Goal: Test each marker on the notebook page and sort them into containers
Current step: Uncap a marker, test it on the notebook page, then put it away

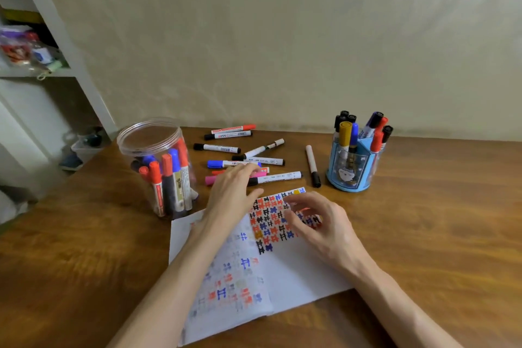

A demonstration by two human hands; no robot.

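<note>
Left hand [234, 189], fingers flat, is settling on loose markers [268, 161] near the surface's far edge, likely choosing the next; right hand [320, 223], loosely curled and empty, is hovering over the notebook [296, 271].

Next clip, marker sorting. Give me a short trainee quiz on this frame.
1. True or false: the right hand holds a marker.
2. Fill the gap: the left hand reaches over loose markers lying between the clear jar and the ___.
3. The yellow-capped marker stands in: A the clear jar; B the blue holder; C neither container.
Key: 1 false; 2 blue holder; 3 B.
</note>
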